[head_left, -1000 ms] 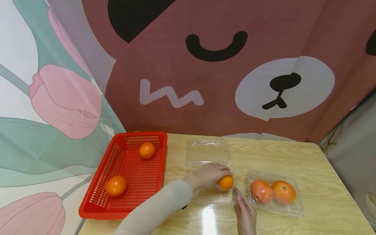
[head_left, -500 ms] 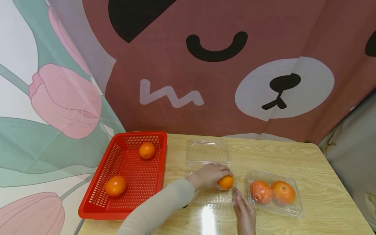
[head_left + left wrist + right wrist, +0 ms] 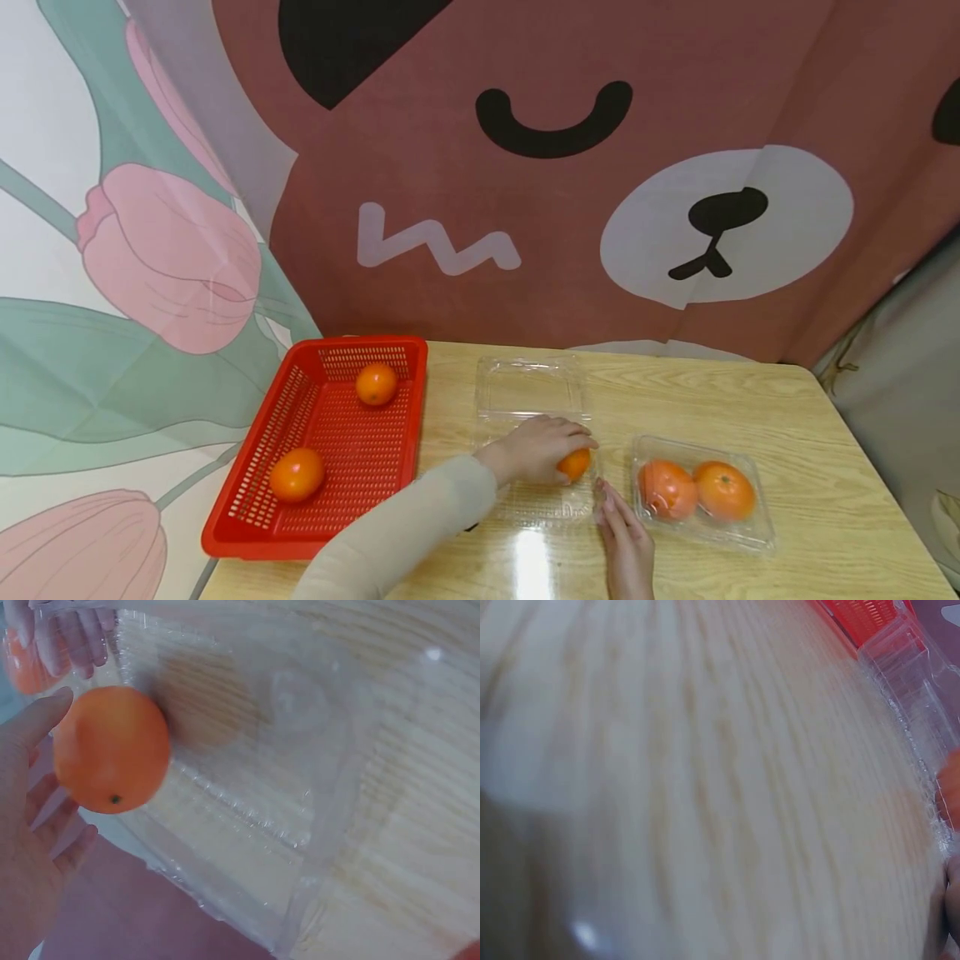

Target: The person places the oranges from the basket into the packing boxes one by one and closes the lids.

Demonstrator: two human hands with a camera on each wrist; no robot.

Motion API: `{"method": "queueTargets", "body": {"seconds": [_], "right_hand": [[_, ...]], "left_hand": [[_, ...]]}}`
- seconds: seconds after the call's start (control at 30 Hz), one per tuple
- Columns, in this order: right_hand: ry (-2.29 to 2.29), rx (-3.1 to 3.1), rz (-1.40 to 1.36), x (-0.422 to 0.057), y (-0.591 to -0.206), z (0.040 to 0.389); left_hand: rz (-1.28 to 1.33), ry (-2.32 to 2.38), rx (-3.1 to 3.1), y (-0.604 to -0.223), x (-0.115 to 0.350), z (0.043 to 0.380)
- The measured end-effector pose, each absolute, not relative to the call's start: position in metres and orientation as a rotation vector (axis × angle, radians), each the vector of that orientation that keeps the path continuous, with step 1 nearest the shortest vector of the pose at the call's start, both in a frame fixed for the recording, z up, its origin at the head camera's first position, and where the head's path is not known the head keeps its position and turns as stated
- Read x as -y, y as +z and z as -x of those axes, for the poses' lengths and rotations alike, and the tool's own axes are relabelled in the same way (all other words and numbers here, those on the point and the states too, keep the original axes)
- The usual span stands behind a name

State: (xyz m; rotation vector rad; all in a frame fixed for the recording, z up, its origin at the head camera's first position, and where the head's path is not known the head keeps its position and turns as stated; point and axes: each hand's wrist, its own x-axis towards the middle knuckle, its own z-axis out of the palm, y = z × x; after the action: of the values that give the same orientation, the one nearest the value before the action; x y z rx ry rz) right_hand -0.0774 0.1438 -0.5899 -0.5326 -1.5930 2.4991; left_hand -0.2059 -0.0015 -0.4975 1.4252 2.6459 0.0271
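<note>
At lower centre, the left hand (image 3: 538, 448) was spread around a glossy, round orange fruit (image 3: 574, 467) at the open, clear plastic container's (image 3: 543, 505) right end. Whether the right hand (image 3: 627, 537) pinched its edge was unclear.

No text, label, brand, number or sign can be read.

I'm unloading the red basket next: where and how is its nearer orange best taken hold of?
Probably around its widest part, coming from above and slightly right: the orange is round, its left side sits close to the basket wall, and bare floor shows to its right.
</note>
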Motion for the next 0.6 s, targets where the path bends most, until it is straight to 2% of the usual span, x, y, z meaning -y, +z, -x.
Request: {"method": "queueTargets", "body": {"seconds": [0.33, 0.6], "right_hand": [[2.498, 1.603, 0.491, -0.145, -0.591, 0.077], [2.487, 1.612, 0.484, -0.145, -0.591, 0.077]], "left_hand": [[-1.516, -0.074, -2.652, -0.470, 0.010, 0.201], [-1.500, 0.119, -2.742, -0.442, 0.032, 0.205]]}}
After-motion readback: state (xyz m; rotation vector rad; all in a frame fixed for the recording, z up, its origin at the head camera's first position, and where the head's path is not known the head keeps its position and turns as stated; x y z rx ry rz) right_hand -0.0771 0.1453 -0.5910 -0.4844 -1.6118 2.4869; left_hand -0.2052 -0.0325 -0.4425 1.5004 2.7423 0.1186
